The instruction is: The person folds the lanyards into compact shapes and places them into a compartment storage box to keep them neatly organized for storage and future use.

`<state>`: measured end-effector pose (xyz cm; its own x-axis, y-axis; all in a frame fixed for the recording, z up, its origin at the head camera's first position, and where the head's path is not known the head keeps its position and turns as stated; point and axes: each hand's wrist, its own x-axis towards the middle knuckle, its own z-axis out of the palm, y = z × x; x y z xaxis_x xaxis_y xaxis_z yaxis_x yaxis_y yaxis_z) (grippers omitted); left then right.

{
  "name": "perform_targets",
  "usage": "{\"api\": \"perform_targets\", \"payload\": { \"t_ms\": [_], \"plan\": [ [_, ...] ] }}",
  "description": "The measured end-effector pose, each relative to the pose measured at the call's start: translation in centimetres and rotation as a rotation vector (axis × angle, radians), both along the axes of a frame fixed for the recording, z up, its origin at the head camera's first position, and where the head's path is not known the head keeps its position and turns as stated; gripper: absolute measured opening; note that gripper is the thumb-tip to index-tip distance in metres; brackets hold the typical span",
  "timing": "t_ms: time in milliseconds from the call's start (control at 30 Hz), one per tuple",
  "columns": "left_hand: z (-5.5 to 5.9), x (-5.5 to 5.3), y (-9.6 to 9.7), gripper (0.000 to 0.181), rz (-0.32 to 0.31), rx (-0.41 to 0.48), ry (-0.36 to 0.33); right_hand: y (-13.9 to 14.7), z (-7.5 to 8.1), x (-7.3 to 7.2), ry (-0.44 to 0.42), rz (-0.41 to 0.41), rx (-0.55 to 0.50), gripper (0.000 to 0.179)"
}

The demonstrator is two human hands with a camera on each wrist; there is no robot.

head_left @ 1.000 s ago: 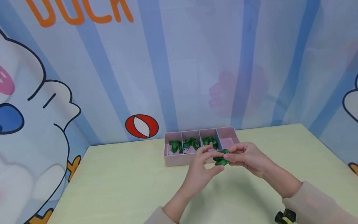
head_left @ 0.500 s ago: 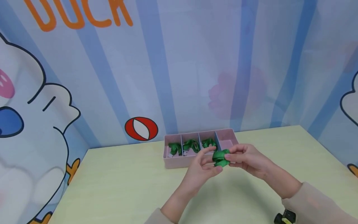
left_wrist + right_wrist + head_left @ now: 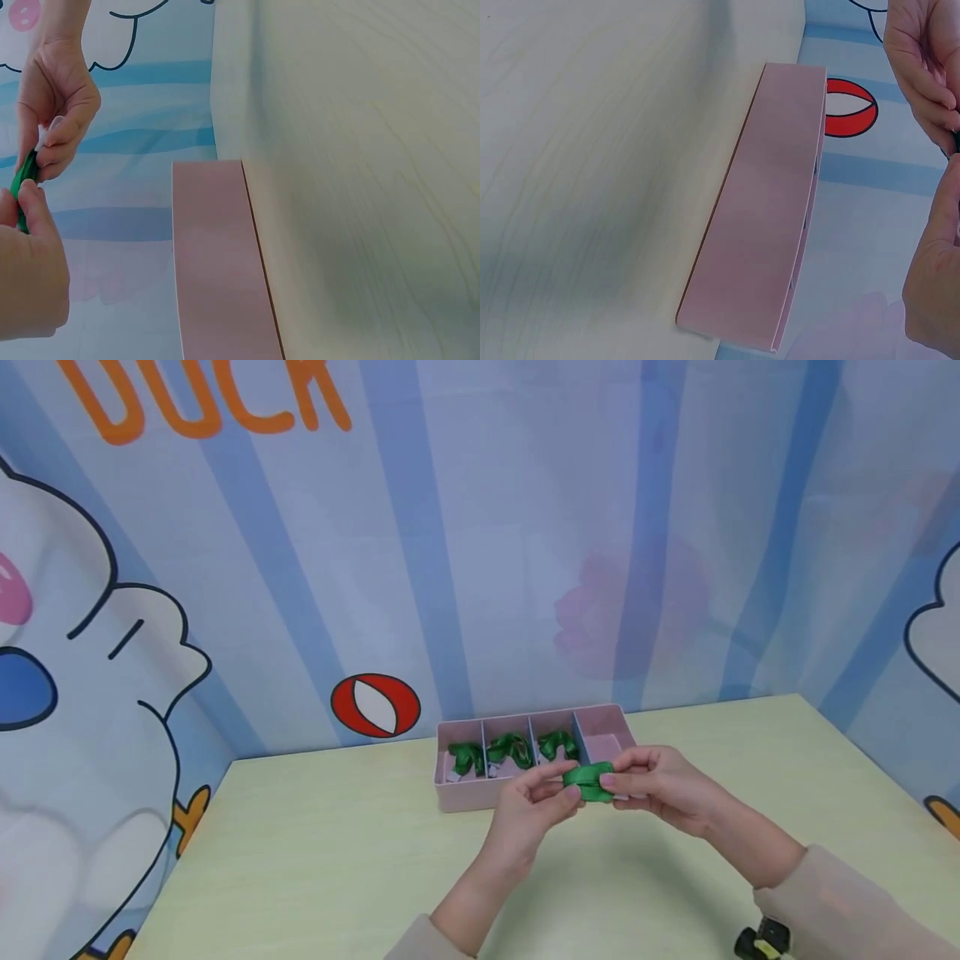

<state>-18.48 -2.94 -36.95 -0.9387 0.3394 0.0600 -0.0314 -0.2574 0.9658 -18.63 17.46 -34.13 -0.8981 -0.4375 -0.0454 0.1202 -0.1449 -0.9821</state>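
Note:
Both hands hold a glossy green ribbon-like band point(image 3: 587, 782), folded into flat loops, up in front of a pink divided box point(image 3: 465, 795). My left hand point(image 3: 519, 818) pinches its left end between thumb and fingers. The right end is pinched by my right hand point(image 3: 663, 789), with a bit of white showing by those fingers. In the left wrist view the band point(image 3: 25, 180) appears edge-on between the two hands. Three similar green bands point(image 3: 467, 759) lie in the box's left three compartments, one in each; the rightmost compartment point(image 3: 602, 732) shows only its pink floor.
The box stands near the back of a pale yellow table point(image 3: 337, 860), close to a printed backdrop point(image 3: 510, 527). A small black and yellow object point(image 3: 765, 939) sits at the front right beside the right sleeve point(image 3: 840, 893).
My left fingers have closed from a spread pose onto the band's left end. The band has gone from loosely bunched loops to a flatter fold. The right hand keeps its pinch.

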Motion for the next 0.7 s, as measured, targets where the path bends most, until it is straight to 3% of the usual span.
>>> {"api": "perform_targets", "payload": {
  "t_ms": [233,367,567,700],
  "plan": [
    [-0.1,-0.2,0.3,0.027,0.059,-0.016,-0.075,-0.3,0.0,-0.1,0.032,-0.028,0.095,0.010],
    [-0.4,-0.5,0.7,0.025,0.120,-0.077,-0.049,-0.3,-0.2,-0.3,0.052,-0.046,0.163,0.008],
    [-0.9,-0.6,1.3,0.021,0.184,-0.258,0.025,0.0,-1.0,-0.1,0.106,-0.113,0.337,0.009],
    [-1.1,-0.5,1.6,0.015,0.192,-0.306,0.058,0.2,-1.3,0.0,0.150,-0.112,0.346,0.007]
  ]
}}
